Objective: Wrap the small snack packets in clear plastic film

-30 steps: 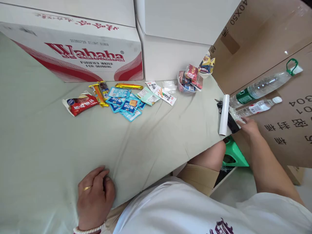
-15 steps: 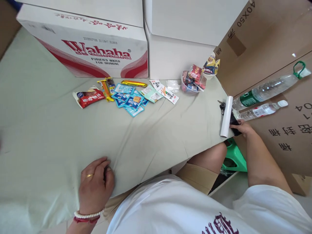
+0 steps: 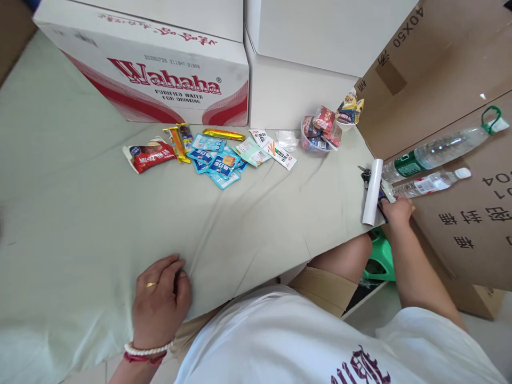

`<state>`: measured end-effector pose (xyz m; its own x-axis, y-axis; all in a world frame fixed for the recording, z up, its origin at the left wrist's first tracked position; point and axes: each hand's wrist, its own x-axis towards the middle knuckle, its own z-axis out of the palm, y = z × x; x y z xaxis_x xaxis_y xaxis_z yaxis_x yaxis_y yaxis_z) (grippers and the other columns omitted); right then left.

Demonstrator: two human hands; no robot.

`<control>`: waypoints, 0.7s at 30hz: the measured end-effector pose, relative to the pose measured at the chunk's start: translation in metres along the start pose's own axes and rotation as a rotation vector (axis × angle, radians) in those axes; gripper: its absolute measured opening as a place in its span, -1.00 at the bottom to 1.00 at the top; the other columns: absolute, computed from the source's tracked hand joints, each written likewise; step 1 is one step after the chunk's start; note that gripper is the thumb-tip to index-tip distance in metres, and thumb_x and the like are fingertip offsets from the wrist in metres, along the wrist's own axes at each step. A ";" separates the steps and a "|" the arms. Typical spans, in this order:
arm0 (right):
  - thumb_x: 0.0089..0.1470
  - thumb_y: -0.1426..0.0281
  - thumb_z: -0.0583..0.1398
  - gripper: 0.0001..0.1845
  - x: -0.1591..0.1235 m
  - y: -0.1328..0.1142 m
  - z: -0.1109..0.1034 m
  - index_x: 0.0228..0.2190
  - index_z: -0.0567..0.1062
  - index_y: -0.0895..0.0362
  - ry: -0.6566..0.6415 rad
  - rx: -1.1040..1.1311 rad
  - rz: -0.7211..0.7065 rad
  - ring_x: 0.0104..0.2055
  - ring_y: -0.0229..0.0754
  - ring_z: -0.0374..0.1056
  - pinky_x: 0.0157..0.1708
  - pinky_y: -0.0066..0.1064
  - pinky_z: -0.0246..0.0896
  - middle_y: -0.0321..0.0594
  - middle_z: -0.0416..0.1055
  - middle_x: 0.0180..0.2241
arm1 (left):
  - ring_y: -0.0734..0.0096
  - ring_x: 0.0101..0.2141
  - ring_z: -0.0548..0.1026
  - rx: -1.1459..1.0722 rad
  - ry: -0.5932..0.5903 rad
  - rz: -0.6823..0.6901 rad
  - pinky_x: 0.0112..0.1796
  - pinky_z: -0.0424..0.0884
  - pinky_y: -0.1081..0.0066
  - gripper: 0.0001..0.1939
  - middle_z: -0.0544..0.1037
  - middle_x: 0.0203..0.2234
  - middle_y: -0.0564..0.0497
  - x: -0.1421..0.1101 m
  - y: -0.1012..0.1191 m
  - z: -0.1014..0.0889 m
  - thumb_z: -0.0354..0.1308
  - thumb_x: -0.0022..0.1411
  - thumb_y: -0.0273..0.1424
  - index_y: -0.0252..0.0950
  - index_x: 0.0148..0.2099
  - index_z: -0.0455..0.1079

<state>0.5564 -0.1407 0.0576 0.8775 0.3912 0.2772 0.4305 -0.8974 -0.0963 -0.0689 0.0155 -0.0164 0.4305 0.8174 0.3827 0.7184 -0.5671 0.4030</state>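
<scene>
My left hand (image 3: pixel 162 298) rests on the cloth at the table's near edge, its fingers curled together and the thumb alongside. No held thing shows in it. At the table's right corner my right hand (image 3: pixel 399 211) is closed around the near edge of a dark, flat phone (image 3: pixel 382 207); its fingertips are partly hidden. A white roll (image 3: pixel 373 192) lies across the phone's left side. Keys (image 3: pixel 365 175) stick out beyond the roll. Just past that hand are two clear plastic bottles, a larger one with a green label (image 3: pixel 408 164) and a smaller one (image 3: pixel 430 184).
Snack packets, among them blue sachets (image 3: pixel 223 163) and a red bag (image 3: pixel 150 154), lie before a Wahaha carton (image 3: pixel 160 88). A clear bowl of packets (image 3: pixel 306 140) stands by a white box (image 3: pixel 296 96). Brown cardboard (image 3: pixel 452 122) borders the right side. A green stool (image 3: pixel 382 258) is below.
My right hand has shifted slightly and turned over the phone, covering more of its near end. My left hand stays on the cloth. The view has moved a little.
</scene>
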 end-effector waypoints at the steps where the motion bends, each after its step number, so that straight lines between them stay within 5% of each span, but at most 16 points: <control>1: 0.10 0.37 0.14 -0.69 -0.014 -0.012 0.003 -0.14 0.48 0.24 0.015 0.032 -0.065 0.04 0.18 0.30 0.09 0.09 0.20 0.16 0.43 -0.10 | -0.03 -0.01 0.50 -0.003 -0.001 -0.001 0.07 0.42 -0.03 -0.82 0.56 -0.08 -0.25 0.000 0.000 0.000 0.07 0.30 -0.44 -0.28 -0.08 0.44; 6: 0.18 0.37 0.08 -0.72 -0.091 -0.105 0.024 -0.16 0.55 0.08 -0.192 0.267 -0.561 -0.06 0.01 0.34 0.05 -0.17 0.28 -0.09 0.50 -0.18 | -0.03 -0.04 0.50 -0.001 -0.007 0.018 0.05 0.42 -0.04 -0.83 0.56 -0.09 -0.26 0.001 -0.001 0.000 0.06 0.31 -0.43 -0.30 -0.10 0.43; 8: 0.25 0.32 0.06 -0.67 -0.100 -0.137 0.025 -0.09 0.56 0.08 -0.195 0.281 -0.610 -0.02 0.07 0.31 0.07 -0.10 0.27 -0.03 0.49 -0.14 | -0.04 -0.04 0.50 0.003 -0.014 0.021 0.05 0.43 -0.04 -0.83 0.56 -0.08 -0.27 0.000 -0.001 -0.001 0.05 0.32 -0.43 -0.30 -0.10 0.43; 10: 0.26 0.27 0.06 -0.59 -0.091 -0.149 0.018 0.04 0.51 0.14 -0.065 0.250 -0.499 0.09 0.18 0.23 0.12 0.03 0.19 0.08 0.43 -0.02 | -0.03 -0.02 0.50 -0.007 -0.021 0.021 0.06 0.43 -0.02 -0.83 0.56 -0.07 -0.25 -0.001 -0.002 -0.002 0.06 0.31 -0.43 -0.29 -0.10 0.44; 13: 0.22 0.23 0.13 -0.41 -0.068 -0.121 0.005 0.21 0.33 0.21 0.159 0.142 -0.115 0.22 0.33 0.11 0.14 0.20 0.13 0.24 0.27 0.16 | 0.00 -0.01 0.51 -0.031 -0.010 0.006 0.06 0.44 0.00 -0.83 0.57 -0.08 -0.21 -0.002 -0.002 -0.002 0.08 0.29 -0.44 -0.27 -0.11 0.45; 16: 0.19 0.15 0.16 -0.31 -0.062 -0.069 0.000 0.22 0.30 0.29 0.084 0.016 0.243 0.23 0.46 0.13 0.06 0.25 0.18 0.37 0.26 0.16 | -0.01 -0.01 0.51 -0.035 0.006 -0.011 0.06 0.43 0.00 -0.83 0.58 -0.09 -0.20 -0.003 -0.003 -0.001 0.08 0.28 -0.43 -0.26 -0.12 0.46; 19: 0.22 0.05 0.12 -0.37 -0.075 -0.036 0.009 0.06 0.45 0.31 -0.122 -0.044 0.325 0.16 0.47 0.24 0.05 0.22 0.21 0.40 0.37 0.04 | -0.03 -0.01 0.50 -0.040 0.005 0.009 0.06 0.43 -0.01 -0.83 0.58 -0.09 -0.23 -0.002 -0.003 0.000 0.08 0.28 -0.43 -0.27 -0.12 0.46; 21: 0.23 0.07 0.11 -0.42 -0.087 -0.035 0.018 -0.01 0.50 0.32 -0.106 -0.062 0.266 0.14 0.45 0.26 0.06 0.18 0.22 0.39 0.39 0.02 | -0.04 -0.01 0.50 -0.045 0.007 0.025 0.05 0.43 0.00 -0.84 0.58 -0.09 -0.25 -0.002 -0.003 -0.001 0.08 0.28 -0.43 -0.28 -0.13 0.46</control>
<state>0.4691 -0.1397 0.0195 0.9764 0.1571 0.1482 0.1719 -0.9807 -0.0930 -0.0723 0.0155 -0.0180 0.4436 0.8025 0.3990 0.6824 -0.5910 0.4302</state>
